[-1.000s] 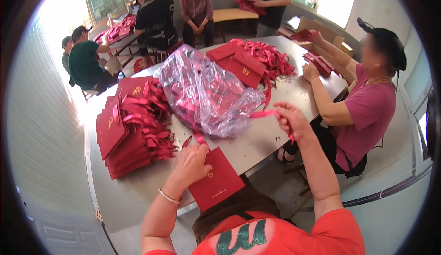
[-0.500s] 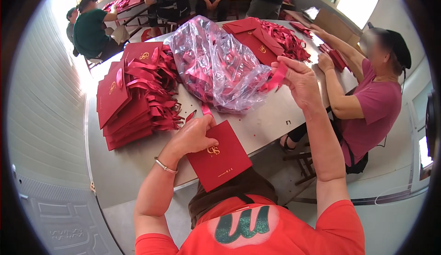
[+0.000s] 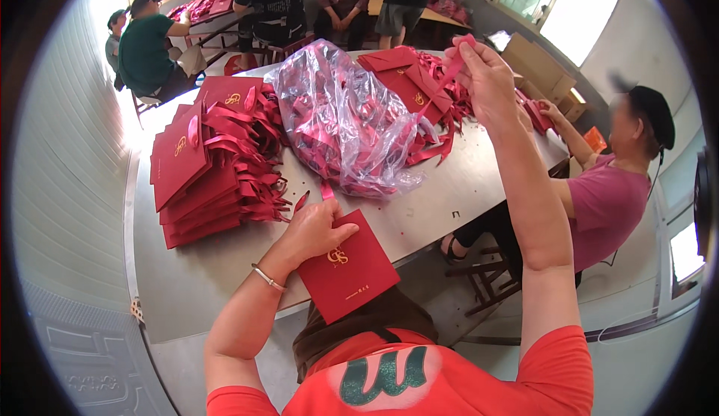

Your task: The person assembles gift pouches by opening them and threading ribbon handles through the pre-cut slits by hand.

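One red pouch (image 3: 352, 270) in left hand (image 3: 318, 229), thumb pressed on front; pouch sits across near edge of surface (image 3: 427, 214). Right hand (image 3: 483, 75) raised, fingers pinching one pinkish-red ribbon (image 3: 450, 71). One clear plastic bag (image 3: 348, 116) of ribbons. Two piles of red pouches, left pile (image 3: 180, 158) and far pile (image 3: 404, 83); pouches per pile can't be counted. Gold emblem plus small gold line on held pouch. Near-square, long axis unclear; emblem end points away, slightly left.

I see a bright window (image 3: 575, 23) at the frame's upper right, a ribbed pale wall (image 3: 82, 169) at left, a grey worktop (image 3: 191, 289) mid-frame.
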The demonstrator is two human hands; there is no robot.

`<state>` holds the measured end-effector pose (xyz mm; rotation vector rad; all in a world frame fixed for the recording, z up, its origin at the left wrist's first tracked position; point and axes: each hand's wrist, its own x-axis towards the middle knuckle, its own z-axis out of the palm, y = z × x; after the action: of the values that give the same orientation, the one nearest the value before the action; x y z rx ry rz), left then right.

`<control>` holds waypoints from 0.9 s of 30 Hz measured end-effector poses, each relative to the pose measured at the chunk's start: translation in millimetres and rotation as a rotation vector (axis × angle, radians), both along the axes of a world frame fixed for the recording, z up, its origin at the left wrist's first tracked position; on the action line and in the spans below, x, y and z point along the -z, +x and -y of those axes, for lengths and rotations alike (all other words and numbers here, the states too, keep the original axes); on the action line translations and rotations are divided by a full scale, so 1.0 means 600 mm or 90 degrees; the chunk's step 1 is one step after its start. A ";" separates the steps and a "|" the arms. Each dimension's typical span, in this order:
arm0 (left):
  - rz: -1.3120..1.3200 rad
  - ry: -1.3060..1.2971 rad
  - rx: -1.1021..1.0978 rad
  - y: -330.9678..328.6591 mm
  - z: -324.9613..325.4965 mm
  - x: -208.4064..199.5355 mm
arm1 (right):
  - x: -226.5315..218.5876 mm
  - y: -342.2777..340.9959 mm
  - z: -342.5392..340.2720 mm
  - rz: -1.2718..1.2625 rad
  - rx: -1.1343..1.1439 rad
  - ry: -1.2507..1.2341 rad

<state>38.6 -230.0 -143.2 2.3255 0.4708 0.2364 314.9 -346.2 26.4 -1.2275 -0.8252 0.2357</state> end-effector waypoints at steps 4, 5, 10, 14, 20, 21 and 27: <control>0.025 -0.021 0.021 -0.003 0.000 0.012 | -0.063 0.010 -0.037 0.134 0.051 0.059; 0.023 -0.024 0.018 -0.001 -0.001 0.016 | -0.084 0.019 -0.047 0.132 0.048 0.056; 0.076 -0.086 0.037 -0.008 -0.011 0.026 | -0.164 -0.044 -0.057 0.190 0.012 0.018; 0.078 -0.121 0.094 0.007 -0.020 0.008 | -0.102 0.002 0.015 0.187 -0.051 -0.190; 0.010 -0.245 0.130 0.004 -0.037 0.013 | 0.177 -0.186 0.074 0.276 -0.132 -0.317; 0.003 -0.295 0.142 0.003 -0.040 0.014 | 0.199 -0.207 0.081 0.202 -0.145 -0.364; -0.032 -0.461 0.172 0.000 -0.044 0.019 | 0.309 -0.245 0.060 0.210 -0.085 -0.276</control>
<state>38.5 -203.4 -154.9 1.6566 0.2073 -0.1132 168.0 -382.0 -158.9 -1.6463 -1.1856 0.3382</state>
